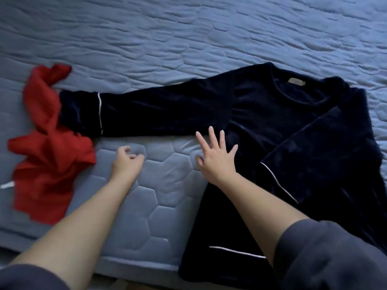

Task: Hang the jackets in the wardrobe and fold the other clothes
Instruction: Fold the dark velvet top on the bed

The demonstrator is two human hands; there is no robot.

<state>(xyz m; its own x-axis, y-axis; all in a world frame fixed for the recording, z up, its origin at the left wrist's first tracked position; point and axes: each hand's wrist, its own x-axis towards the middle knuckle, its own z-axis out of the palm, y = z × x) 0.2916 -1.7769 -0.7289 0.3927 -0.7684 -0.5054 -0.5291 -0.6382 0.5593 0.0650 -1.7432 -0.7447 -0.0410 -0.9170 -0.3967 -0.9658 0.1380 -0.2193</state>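
Note:
A dark navy velvet top point(272, 114) with thin white piping lies flat on the bed, collar towards the far right. One sleeve stretches out to the left; the other is folded across the body. My right hand point(215, 158) has its fingers spread and lies at the top's left edge, just below the armpit. My left hand point(125, 162) hovers over the bare quilt beneath the stretched sleeve, fingers loosely curled and holding nothing. A crumpled red garment point(48, 155) lies at the left, touching the sleeve's cuff.
A blue-grey quilted bed cover point(167, 49) fills the view. The bed's near edge point(129, 266) runs along the bottom, and the top's hem hangs over it. Grey sleeves cover both of my upper arms.

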